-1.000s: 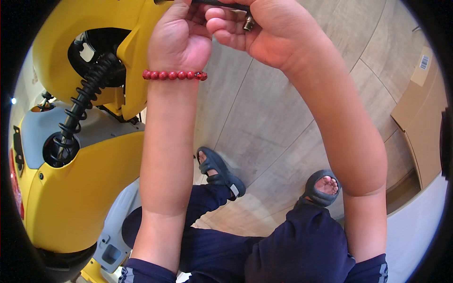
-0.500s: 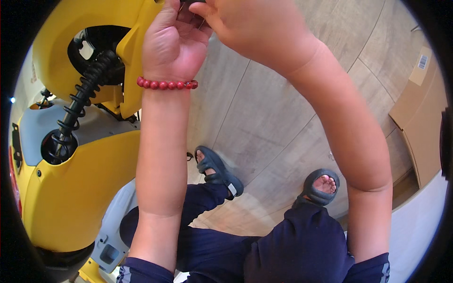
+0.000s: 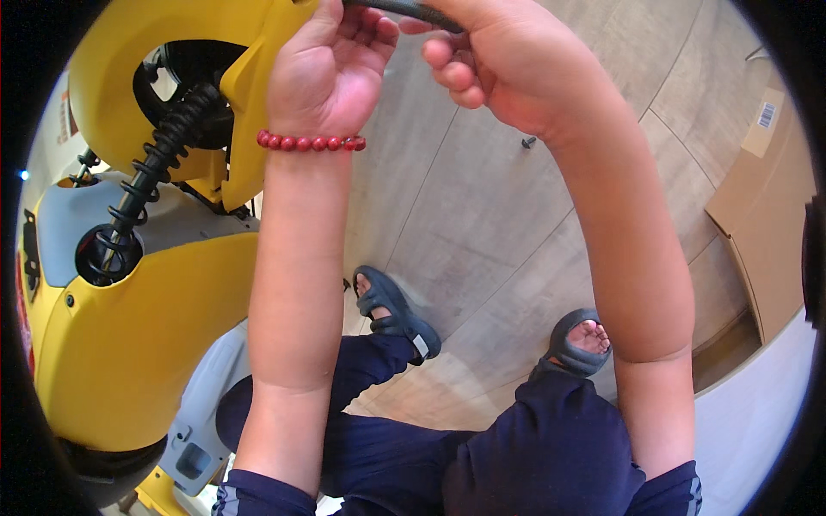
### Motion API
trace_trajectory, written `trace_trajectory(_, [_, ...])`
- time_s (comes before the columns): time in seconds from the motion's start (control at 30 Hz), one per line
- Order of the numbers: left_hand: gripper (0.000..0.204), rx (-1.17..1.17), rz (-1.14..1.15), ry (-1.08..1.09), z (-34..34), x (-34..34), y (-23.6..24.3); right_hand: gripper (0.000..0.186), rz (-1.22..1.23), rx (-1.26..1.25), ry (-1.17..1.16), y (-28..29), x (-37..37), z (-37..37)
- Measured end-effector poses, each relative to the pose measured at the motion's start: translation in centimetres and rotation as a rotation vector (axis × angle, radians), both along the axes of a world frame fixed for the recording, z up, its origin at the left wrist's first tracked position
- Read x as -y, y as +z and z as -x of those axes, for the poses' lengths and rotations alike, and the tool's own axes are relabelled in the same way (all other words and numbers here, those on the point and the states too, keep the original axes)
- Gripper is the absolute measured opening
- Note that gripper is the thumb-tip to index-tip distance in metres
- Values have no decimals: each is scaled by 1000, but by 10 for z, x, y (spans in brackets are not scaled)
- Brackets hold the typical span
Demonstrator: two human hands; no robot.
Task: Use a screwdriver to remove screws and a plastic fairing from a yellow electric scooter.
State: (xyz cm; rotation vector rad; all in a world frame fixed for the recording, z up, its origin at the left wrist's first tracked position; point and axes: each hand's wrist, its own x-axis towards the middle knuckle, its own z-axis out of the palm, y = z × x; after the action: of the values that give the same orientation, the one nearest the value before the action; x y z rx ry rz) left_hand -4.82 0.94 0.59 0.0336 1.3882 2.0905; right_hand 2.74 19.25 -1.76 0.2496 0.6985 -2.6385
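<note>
I've got the yellow vehicle (image 3: 138, 361) filling the left of my feed, and both hands are working up beside its top end, right at the limit of what I can see. The dark bar (image 3: 417, 10) runs just to the right of the vehicle's upper panel, sloping down gently away from it. Here's the right hand (image 3: 516, 77), the farther of the two from the vehicle: it has the bar's outer end caught between thumb and index finger, the remaining fingers curled loosely below. The left hand (image 3: 331, 73) is close in by the vehicle's upper panel, palm turned up to me, fingers bent beneath the bar and thumb up near its inner end; the top is cut off, so I cannot tell whether it's pinching. A red bead bracelet (image 3: 311, 143) circles that wrist, in front of the vehicle's edge. On the vehicle itself I see a black coil spring (image 3: 153, 172) standing at a slant between the yellow panels. Out to the vehicle's right, a small dark screw (image 3: 528, 142) lies on the wood-look floor (image 3: 482, 215), and well beyond it, farthest from the vehicle, there's a cardboard box (image 3: 761, 206).
</note>
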Motion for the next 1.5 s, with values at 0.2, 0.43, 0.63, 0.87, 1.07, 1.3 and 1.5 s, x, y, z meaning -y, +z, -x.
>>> trace_trajectory(0.2, [17, 67, 55, 163, -8, -8, 9, 25, -1505, -474, -541, -4, 44, 0])
trace_trajectory(0.43, [17, 14, 135, 61, 2, 1, 4, 31, 185, 104, -31, 18, 5, -16])
trace_trajectory(0.63, [16, 39, 154, 195, -8, -9, 11, 19, -1310, -431, -503, -11, 46, -6])
trace_trajectory(0.87, [15, 23, 78, 122, -1, -3, 2, 21, -849, -82, -459, 37, 33, -7])
trace_trajectory(1.07, [14, 20, 112, 168, -11, -12, 7, 22, -665, -30, -177, 2, 31, -11])
trace_trajectory(1.3, [12, -36, 118, 77, 0, -7, 8, 23, -574, -312, -586, 22, 17, -19])
trace_trajectory(1.5, [12, -26, 104, 54, -3, -2, 6, 28, -359, -102, -210, 11, 29, -19])
